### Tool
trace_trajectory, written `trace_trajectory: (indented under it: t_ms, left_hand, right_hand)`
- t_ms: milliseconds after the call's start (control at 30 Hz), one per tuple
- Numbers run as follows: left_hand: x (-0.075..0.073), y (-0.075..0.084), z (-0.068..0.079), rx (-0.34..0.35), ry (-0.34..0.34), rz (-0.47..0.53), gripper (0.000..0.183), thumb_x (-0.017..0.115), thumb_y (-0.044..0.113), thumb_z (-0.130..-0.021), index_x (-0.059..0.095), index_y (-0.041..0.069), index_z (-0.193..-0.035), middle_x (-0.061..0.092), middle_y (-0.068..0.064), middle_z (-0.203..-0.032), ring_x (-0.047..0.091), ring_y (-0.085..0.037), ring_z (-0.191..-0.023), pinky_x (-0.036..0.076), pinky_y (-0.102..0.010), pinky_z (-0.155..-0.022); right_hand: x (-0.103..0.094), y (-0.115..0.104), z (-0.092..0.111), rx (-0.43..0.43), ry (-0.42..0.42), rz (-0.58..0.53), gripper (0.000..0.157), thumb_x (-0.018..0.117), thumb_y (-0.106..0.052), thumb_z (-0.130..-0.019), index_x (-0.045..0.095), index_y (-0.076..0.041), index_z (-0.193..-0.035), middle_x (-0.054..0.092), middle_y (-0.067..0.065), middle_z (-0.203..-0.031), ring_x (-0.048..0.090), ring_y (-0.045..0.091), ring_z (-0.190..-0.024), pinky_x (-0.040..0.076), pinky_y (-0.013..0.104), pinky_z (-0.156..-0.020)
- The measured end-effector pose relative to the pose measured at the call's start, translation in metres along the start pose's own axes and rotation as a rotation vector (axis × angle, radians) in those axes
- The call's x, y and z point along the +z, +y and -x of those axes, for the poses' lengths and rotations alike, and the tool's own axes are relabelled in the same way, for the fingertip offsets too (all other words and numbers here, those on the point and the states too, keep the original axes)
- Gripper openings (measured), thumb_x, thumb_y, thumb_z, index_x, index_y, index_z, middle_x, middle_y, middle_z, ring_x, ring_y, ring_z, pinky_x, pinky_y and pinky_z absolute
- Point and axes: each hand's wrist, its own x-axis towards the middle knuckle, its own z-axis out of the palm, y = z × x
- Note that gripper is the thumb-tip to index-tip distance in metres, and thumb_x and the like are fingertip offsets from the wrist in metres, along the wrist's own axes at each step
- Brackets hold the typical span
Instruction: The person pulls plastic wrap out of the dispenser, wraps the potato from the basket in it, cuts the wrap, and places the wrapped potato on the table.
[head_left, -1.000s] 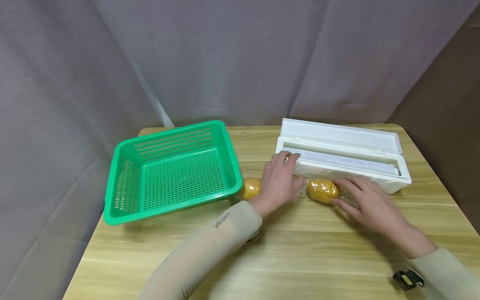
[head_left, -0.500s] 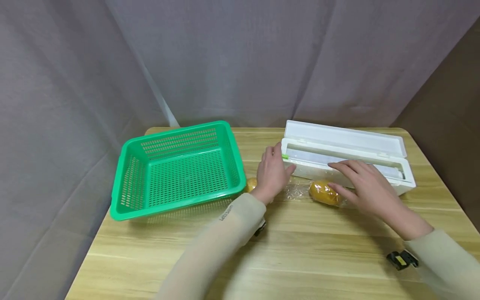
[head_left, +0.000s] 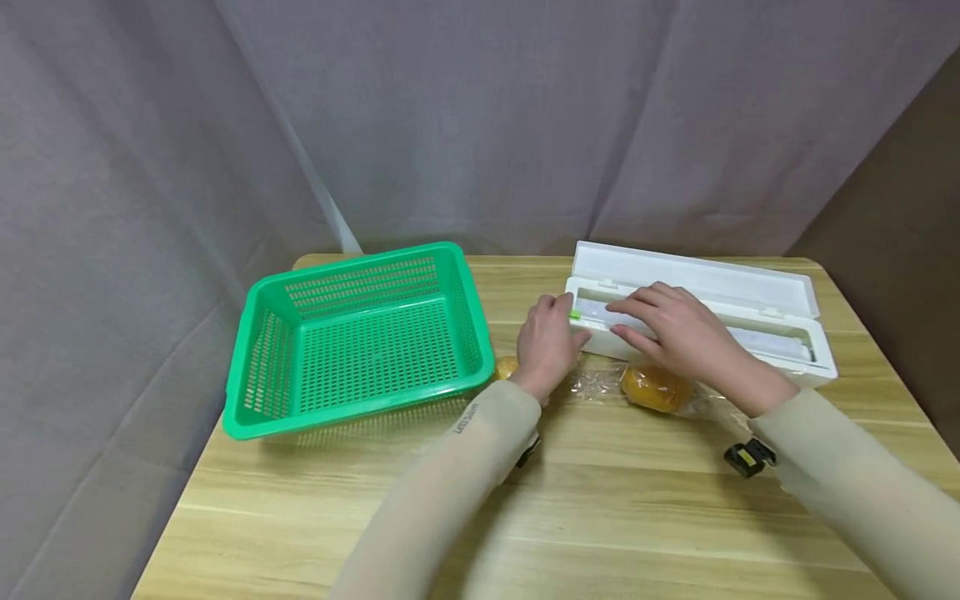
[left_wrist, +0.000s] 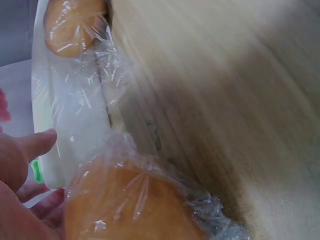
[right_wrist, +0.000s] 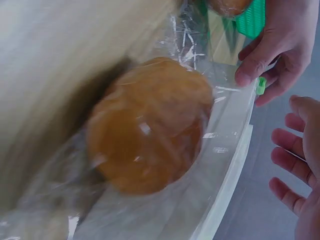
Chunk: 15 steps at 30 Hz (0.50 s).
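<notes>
My left hand [head_left: 546, 346] grips the left end of a white cling film box [head_left: 607, 344], thumb on the front wall and fingers round the end, beside a green slider [head_left: 575, 315]. My right hand [head_left: 678, 329] hovers over the box's open top with loosely bent fingers, holding nothing. Just in front of the box lies a bread bun [right_wrist: 150, 125] under clear film. Another wrapped bun [left_wrist: 135, 205] sits by my left wrist, mostly hidden by it in the head view. Crinkled cling film [head_left: 596, 383] stretches between the two.
Left of my hands stands a green plastic basket [head_left: 477, 325] with slotted walls. The box's lid [head_left: 697, 275] is tipped back, showing the film roll [head_left: 772, 343] inside. Grey curtains [head_left: 450, 125] hang behind the wooden table [head_left: 600, 517].
My right hand has left the right bun and moved up and left over the box. My left hand has shifted from the film in front to the box's left end, where the green slider now shows.
</notes>
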Motion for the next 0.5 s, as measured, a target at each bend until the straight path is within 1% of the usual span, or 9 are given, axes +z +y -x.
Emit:
trace_trajectory:
  t_ms: [200, 333, 500]
  left_hand:
    - [0.002, -0.002, 0.0, 0.023, 0.026, -0.044, 0.059, 0.08, 0.043, -0.097, 0.062, 0.017, -0.147, 0.067, -0.006, -0.136, 0.068, -0.022, -0.119, 0.059, -0.035, -0.093]
    - [0.002, -0.002, -0.001, 0.028, 0.027, -0.059, 0.059, 0.08, 0.044, -0.097, 0.063, 0.018, -0.146, 0.068, -0.004, -0.135, 0.068, -0.02, -0.118, 0.06, -0.033, -0.092]
    - [0.002, -0.003, -0.002, 0.016, 0.029, -0.058, 0.059, 0.082, 0.043, -0.095, 0.064, 0.019, -0.146, 0.068, -0.003, -0.134, 0.068, -0.019, -0.118, 0.059, -0.032, -0.093]
  right_hand:
    - [0.013, -0.001, -0.027, -0.044, -0.03, -0.028, 0.021, 0.076, -0.016, -0.099, 0.078, -0.002, -0.115, 0.074, 0.015, -0.11, 0.067, 0.039, -0.105, 0.051, 0.059, -0.096]
    - [0.022, 0.0, -0.038, -0.098, -0.017, -0.02, 0.016, 0.078, -0.013, -0.097, 0.078, -0.001, -0.107, 0.074, 0.014, -0.103, 0.066, 0.037, -0.098, 0.053, 0.057, -0.088]
    - [0.031, 0.002, -0.047, -0.147, -0.013, 0.005, 0.01, 0.08, -0.012, -0.095, 0.076, -0.003, -0.097, 0.07, 0.01, -0.094, 0.062, 0.031, -0.086, 0.052, 0.051, -0.077]
